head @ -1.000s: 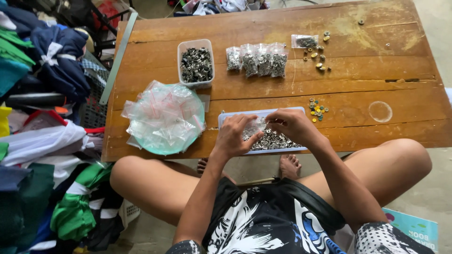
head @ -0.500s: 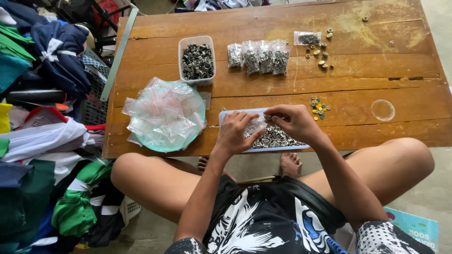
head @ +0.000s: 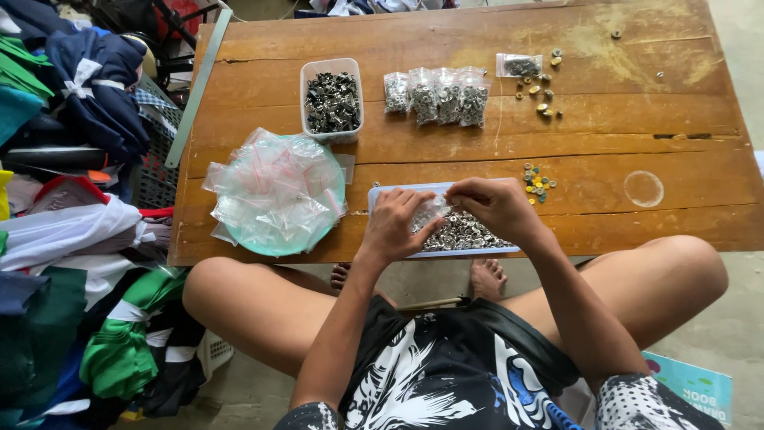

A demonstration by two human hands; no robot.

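While a heap of folded clothing (head: 72, 199) fills the floor at the far left, the low wooden table (head: 637, 135) starts with a round green plate (head: 274, 239) piled with small clear zip bags (head: 274, 187). Just past it, farther from the person, stands a clear rectangular tub (head: 332, 99) of dark metal fasteners. At the near edge, the left hand (head: 395, 224) and the right hand (head: 495, 205) meet over a shallow light-blue tray (head: 398, 191) of small silvery metal parts (head: 461, 232). Both hands are curled, fingertips pinching a small clear bag (head: 432, 212) between them, held just above the tray; whether anything is inside it is hard to tell. Farther back, a row of four filled bags (head: 436, 97) lies beside the tub, then one flat bag (head: 519, 65) with loose brass-coloured pieces (head: 541, 99) near it. Right of the tray lies a small cluster of coloured pieces (head: 539, 181), and further right a faint ring mark (head: 643, 189) on the wood.
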